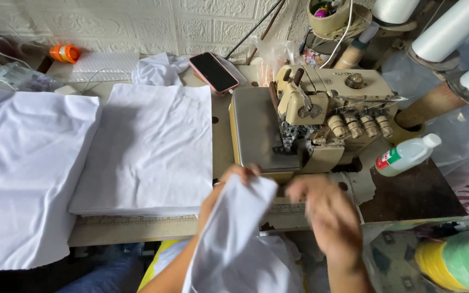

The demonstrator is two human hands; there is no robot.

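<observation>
Left hand [229, 182] pinching white cloth [234, 239] before sewing machine [310, 119]; right hand [327, 214] blurred beside cloth, grip unclear.

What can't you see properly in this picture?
Head view only:
- Right hand: blurred by motion, so its fingers and grip can't be told.
- Left hand: mostly covered by the white cloth it holds.
- Sewing machine: its needle area is too small and cluttered to make out.
- Thread cones: cut off by the top and right edges.
- Phone: screen dark, nothing shows.
</observation>
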